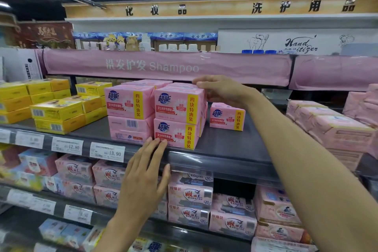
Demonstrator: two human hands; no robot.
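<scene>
Pink soap multipacks stand stacked two high on a grey store shelf (225, 149). My right hand (221, 90) reaches in from the right and rests on the top right rear corner of the upper right pack (178, 106), fingers fairly straight over its top edge. My left hand (145, 172) is raised in front of the shelf lip, fingers straight, with its fingertips touching the lower front edge of the bottom right pack (176, 135). A second stack of two pink packs (131, 112) stands just to the left. One single pink pack (227, 116) sits farther back on the right.
Yellow soap boxes (57, 108) are stacked at the left of the same shelf. More pink packs (331, 129) lie at the right. A pink "Shampoo" banner (163, 65) hangs close above. Price tags (107, 151) line the shelf lip; lower shelves hold more soap packs.
</scene>
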